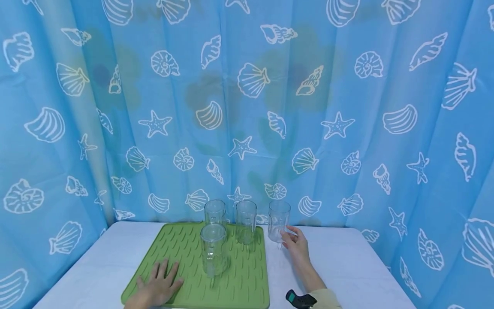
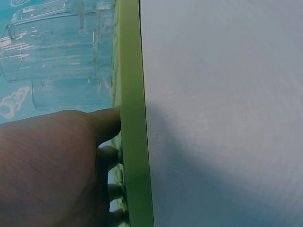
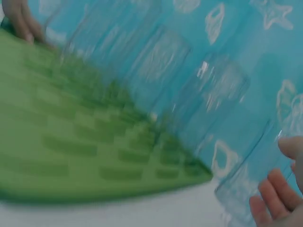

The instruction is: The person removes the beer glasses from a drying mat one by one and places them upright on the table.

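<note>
My left hand [image 1: 157, 285] rests on the green ribbed mat [image 1: 185, 281] near its front left, fingers spread; the left wrist view shows its fingertips [image 2: 116, 153] on the mat edge-on. At the mat's right, a clear glass mug [image 1: 278, 223] stands upright on the white tabletop. My right hand [image 1: 296, 244] is at this mug's right side, its thumb and fingers apart and loosely bent in the blurred right wrist view. On the mat stand a front glass mug [image 1: 213, 251], a back left glass [image 1: 214, 211] and a back right glass [image 1: 245, 223], all upright.
A blue curtain [image 1: 239, 116] with white shell and starfish prints hangs close behind the table's far edge. The white tabletop [image 1: 339, 266] extends on both sides of the mat. A dark band [image 1: 301, 299] sits on the right wrist, beside a pale sleeve [image 1: 326, 299].
</note>
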The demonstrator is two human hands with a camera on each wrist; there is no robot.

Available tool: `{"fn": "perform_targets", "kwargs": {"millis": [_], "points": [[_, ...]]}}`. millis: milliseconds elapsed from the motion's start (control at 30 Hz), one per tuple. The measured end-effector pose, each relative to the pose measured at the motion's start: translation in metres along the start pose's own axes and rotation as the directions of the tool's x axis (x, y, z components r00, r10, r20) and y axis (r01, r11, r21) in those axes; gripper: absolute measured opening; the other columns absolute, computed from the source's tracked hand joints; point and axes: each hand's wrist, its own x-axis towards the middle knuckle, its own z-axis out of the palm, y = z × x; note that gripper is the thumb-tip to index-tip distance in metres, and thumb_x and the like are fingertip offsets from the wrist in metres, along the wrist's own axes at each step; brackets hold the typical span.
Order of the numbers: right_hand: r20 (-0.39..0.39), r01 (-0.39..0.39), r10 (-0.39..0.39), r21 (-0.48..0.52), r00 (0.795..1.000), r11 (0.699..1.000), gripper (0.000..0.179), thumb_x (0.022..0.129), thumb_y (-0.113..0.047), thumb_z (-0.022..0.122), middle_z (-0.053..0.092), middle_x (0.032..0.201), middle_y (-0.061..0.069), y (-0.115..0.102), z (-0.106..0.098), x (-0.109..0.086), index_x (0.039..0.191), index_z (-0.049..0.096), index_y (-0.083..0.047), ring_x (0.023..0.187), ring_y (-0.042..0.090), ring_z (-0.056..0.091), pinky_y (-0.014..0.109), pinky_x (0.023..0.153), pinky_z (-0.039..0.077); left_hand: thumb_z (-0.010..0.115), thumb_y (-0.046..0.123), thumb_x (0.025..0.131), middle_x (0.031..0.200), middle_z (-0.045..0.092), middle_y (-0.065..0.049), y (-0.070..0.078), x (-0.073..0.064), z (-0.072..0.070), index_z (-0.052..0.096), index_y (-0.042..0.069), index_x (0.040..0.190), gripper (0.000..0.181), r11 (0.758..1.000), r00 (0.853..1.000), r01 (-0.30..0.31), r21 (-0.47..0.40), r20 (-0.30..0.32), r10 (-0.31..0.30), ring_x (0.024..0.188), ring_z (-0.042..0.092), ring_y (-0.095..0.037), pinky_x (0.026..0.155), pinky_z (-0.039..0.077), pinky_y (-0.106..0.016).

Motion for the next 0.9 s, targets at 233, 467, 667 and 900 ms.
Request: {"fn": "perform_targets", "kwargs": {"millis": [233,467,667,900], "points": [[-0.088,-0.048,0.058,0.115,0.994,0.992,0.038,0.097,-0.016,0.059,0.060,0.110,0.015,-0.024,0.000,-0.012,0.129,0.049,0.002,0.094,0.017,0.062,0.021,0.079,0.063,0.041,0.065,0.096,0.158,0.017,-0.030,-0.003,0.003,0.001,0.031,0.009,0.154,0.082,0.999,1.000,-0.013,-0.029,0.000,0.013,0.144,0.010,-0.056,0.104,0.003,-0.089],[-0.017,-0.081,0.086,0.190,0.996,0.978,0.035,0.099,-0.018,0.059,0.063,0.101,0.003,-0.034,0.005,-0.026,0.125,0.054,0.004,0.091,0.013,0.063,0.017,0.074,0.061,0.041,0.067,0.095,0.158,0.018,-0.029,-0.003,0.003,0.005,0.031,0.009,0.154,0.083,1.000,1.000,-0.005,-0.017,-0.005,0.004,0.145,0.010,-0.055,0.103,0.004,-0.089],[0.009,-0.039,0.038,0.174,0.999,0.984,0.029,0.098,-0.016,0.060,0.064,0.095,0.000,-0.043,0.017,-0.039,0.119,0.058,0.004,0.087,0.012,0.064,0.017,0.070,0.062,0.040,0.067,0.095,0.158,0.019,-0.030,-0.001,0.002,0.004,0.031,0.008,0.154,0.084,1.000,1.000,-0.004,-0.004,-0.013,0.004,0.145,0.010,-0.055,0.103,0.006,-0.090],[0.078,0.007,-0.013,0.068,0.997,0.998,0.026,0.098,-0.017,0.061,0.063,0.101,0.007,-0.045,0.035,-0.055,0.114,0.061,0.003,0.087,0.017,0.065,0.022,0.073,0.063,0.041,0.066,0.095,0.158,0.018,-0.030,0.000,0.001,0.003,0.031,0.008,0.154,0.083,1.000,1.000,0.000,-0.002,-0.008,0.000,0.145,0.010,-0.055,0.103,0.006,-0.090]]}}
